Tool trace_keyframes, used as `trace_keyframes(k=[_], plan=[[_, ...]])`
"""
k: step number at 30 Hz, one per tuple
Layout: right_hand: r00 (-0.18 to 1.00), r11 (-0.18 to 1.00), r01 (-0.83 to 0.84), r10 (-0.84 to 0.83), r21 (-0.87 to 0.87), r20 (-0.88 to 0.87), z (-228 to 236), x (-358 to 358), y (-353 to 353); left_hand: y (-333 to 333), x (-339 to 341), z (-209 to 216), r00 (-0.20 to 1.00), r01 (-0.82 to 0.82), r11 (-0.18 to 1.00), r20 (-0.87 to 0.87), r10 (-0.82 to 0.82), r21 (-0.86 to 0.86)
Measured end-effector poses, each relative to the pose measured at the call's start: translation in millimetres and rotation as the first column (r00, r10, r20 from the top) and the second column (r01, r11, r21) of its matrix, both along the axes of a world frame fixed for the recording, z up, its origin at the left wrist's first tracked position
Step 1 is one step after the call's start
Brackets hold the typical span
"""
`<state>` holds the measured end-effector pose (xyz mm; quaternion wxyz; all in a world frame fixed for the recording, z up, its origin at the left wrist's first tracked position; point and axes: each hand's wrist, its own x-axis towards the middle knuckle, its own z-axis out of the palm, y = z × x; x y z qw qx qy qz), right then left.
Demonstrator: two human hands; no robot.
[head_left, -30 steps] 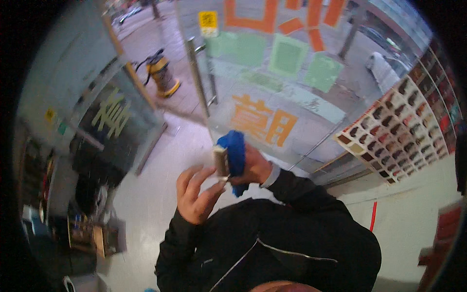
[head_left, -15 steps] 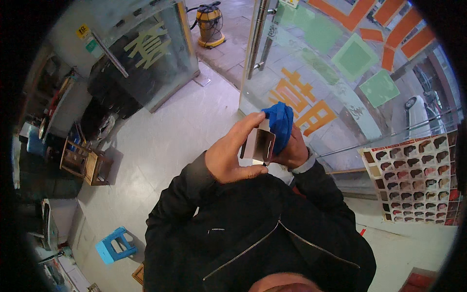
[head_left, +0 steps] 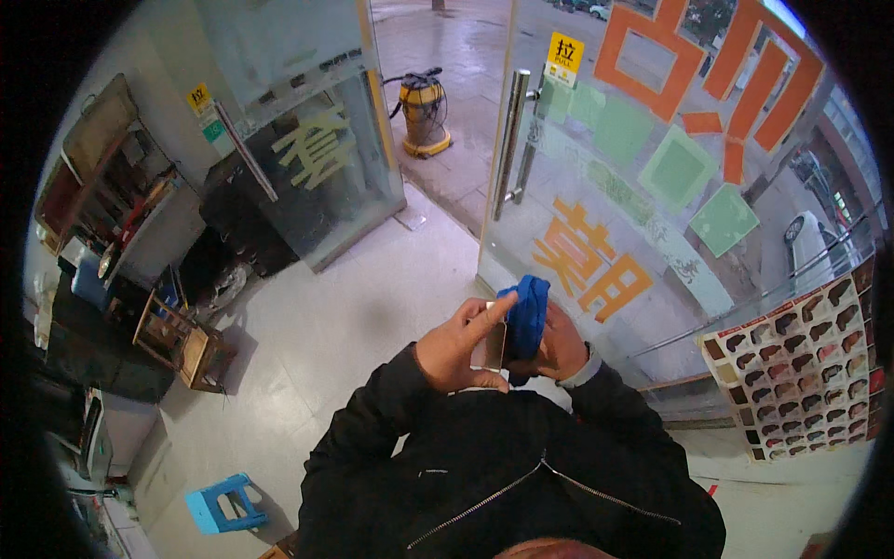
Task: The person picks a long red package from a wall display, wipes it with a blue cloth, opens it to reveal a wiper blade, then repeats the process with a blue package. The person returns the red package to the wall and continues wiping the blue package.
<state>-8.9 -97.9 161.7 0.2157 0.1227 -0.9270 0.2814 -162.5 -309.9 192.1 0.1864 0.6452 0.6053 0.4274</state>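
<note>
Both of my hands are raised together in front of my dark zipped jacket. My left hand (head_left: 454, 347) grips a small box (head_left: 492, 347) with pale edges and a brownish face, thumb on the near side and fingers on the far side. Pressed against the box's right side is a bunched blue cloth (head_left: 529, 317). My right hand (head_left: 562, 345) is closed around the cloth from the right, and part of its fingers is hidden behind it. A dark patch shows below the cloth, too unclear to name.
Glass doors stand ahead, the right one (head_left: 559, 224) with orange and green lettering. Outside is a yellow-and-black vacuum cleaner (head_left: 424, 112). At left are a wooden chair (head_left: 196, 349) and a blue plastic stool (head_left: 223, 506). A sample poster (head_left: 801, 368) hangs at right.
My view has tilted upward, so the doorway and my hands sit lower in the picture. The box has turned, showing its face more narrowly. Both hands keep their holds.
</note>
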Motion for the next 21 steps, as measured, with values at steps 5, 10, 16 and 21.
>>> trace_keyframes(k=[5,10,16,21], plan=[[0.999,0.992,0.000,0.004,-0.124,0.037,-1.3,-2.8,-6.4,3.1,2.2,-1.1,0.999,-0.028,0.999,0.028,0.028,-0.023],[0.981,0.884,-0.052,0.133,-0.464,0.143,-2.7,-0.5,-8.4,6.9,1.1,-1.4,0.996,-0.084,0.996,0.001,0.084,0.005],[0.942,0.746,0.199,0.032,-0.636,0.333,-32.2,0.8,4.7,-0.7,-22.5,-9.3,0.982,-0.169,0.986,0.084,0.168,0.003],[0.839,0.553,0.544,-0.376,-0.631,0.393,-70.8,32.5,42.2,-41.0,-72.7,-33.4,0.718,-0.390,0.920,0.634,0.288,0.023]])
